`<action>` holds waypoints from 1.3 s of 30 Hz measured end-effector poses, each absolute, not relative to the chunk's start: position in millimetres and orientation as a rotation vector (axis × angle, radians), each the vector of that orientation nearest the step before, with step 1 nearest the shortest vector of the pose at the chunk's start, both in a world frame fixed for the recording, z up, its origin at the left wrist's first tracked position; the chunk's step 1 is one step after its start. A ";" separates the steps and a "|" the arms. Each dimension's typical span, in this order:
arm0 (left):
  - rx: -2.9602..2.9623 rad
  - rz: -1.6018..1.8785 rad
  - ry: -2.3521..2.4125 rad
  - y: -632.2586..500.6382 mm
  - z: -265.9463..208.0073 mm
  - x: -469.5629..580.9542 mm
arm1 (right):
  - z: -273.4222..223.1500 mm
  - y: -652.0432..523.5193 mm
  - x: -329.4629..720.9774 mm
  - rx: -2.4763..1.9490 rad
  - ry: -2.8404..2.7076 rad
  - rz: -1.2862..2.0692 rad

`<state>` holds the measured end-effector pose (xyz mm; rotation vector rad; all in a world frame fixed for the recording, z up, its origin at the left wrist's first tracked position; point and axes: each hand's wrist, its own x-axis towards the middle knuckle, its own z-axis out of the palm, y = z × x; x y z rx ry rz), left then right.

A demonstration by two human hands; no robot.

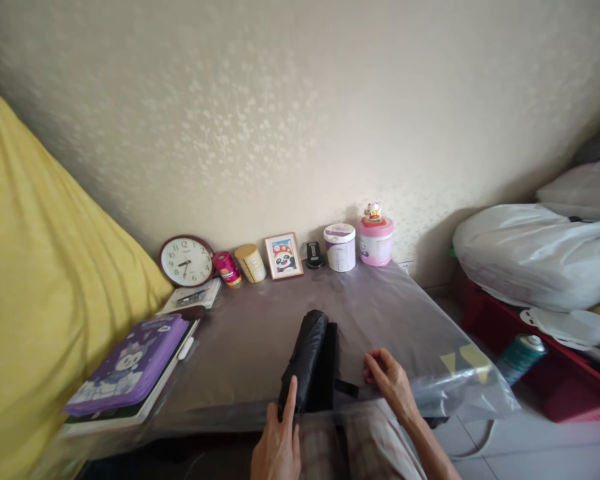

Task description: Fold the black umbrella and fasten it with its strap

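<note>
The left hand (279, 443) gripped the near end of a black folded umbrella (306, 357) at the table's (240, 340) near edge, index finger extended along it presumably for steadiness, while the right hand (387, 380) curled just right of a black strap (347, 388), any hold unclear.

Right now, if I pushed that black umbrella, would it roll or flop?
The umbrella may roll a bit: it's folded long and rounded. It probably won't flop, since it looks straight. Its shiny cloth might feel slippery.
</note>
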<state>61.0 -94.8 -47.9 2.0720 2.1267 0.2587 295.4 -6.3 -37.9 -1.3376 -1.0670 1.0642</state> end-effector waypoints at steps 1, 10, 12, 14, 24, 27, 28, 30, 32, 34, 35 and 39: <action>2.067 0.219 2.167 -93.0 -52.1 59.2 | -37.9 -6.1 295.2 -1.339 -1.070 1.064; 2.102 0.167 2.255 -85.1 -48.6 47.1 | -53.4 -0.2 301.6 -1.435 -1.165 1.034; 2.023 0.144 2.253 -84.3 -43.4 47.0 | -56.5 1.7 302.8 -1.459 -1.205 1.019; 1.959 0.163 2.198 -82.4 -41.7 44.5 | -57.7 3.2 303.2 -1.459 -1.232 1.009; 1.103 1.042 1.436 -81.1 -1.6 31.4 | -59.1 4.7 305.2 -1.457 -1.304 0.978; 1.019 1.067 1.263 -85.2 27.1 30.4 | -60.2 3.9 306.1 -1.462 -1.341 0.931; 1.000 1.061 1.216 -86.5 34.2 29.3 | -59.4 3.1 306.2 -1.462 -1.338 0.937; 0.986 1.043 1.154 -89.1 42.9 28.1 | -56.0 0.6 306.1 -1.457 -1.318 0.982; 1.002 1.049 1.131 -92.0 45.0 31.2 | -51.7 -2.1 305.8 -1.450 -1.302 1.032; 1.044 1.090 1.150 -95.0 43.4 38.6 | -48.2 -3.6 305.4 -1.438 -1.305 1.050; 1.080 1.124 1.178 -96.4 42.4 42.9 | -47.1 -3.8 305.3 -1.437 -1.309 1.045; 1.083 1.244 1.222 -99.5 43.4 51.0 | -46.7 -2.3 305.6 -1.435 -1.297 1.024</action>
